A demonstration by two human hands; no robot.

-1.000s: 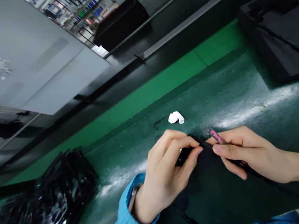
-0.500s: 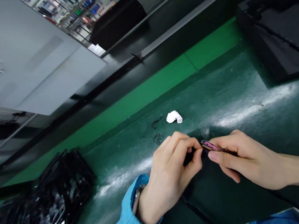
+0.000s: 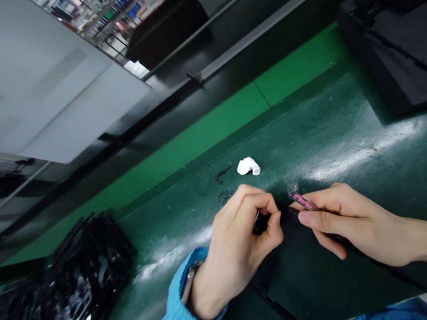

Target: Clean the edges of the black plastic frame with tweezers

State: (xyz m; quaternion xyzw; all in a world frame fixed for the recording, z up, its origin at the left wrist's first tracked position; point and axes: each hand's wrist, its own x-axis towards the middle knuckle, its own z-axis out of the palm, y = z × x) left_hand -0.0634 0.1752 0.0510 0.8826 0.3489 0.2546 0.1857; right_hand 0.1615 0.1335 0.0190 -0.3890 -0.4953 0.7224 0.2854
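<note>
My left hand (image 3: 245, 237), its wrist in a blue cuff, pinches a thin black strip (image 3: 289, 212) between thumb and forefinger. Part of a dark piece shows inside the curl of its fingers. My right hand (image 3: 355, 224) is closed on a slim pink-and-black tool (image 3: 301, 200), whose rounded tip points up and left; its exact kind I cannot make out. The black strip also runs under my right thumb, and a long black length (image 3: 410, 279) trails out below that hand. Another black length (image 3: 278, 307) emerges below my left wrist.
A crumpled white scrap (image 3: 248, 166) lies on the green work surface (image 3: 330, 113) beyond my hands, beside small dark shreds (image 3: 222, 174). Glossy black strips or bags (image 3: 67, 289) are heaped at left. A black tray (image 3: 396, 57) stands at far right, a grey panel (image 3: 50, 80) upper left.
My left hand has shifted slightly left, away from the right hand, opening a gap where the black strip shows. The pink-and-black tool's tip has swung up.
</note>
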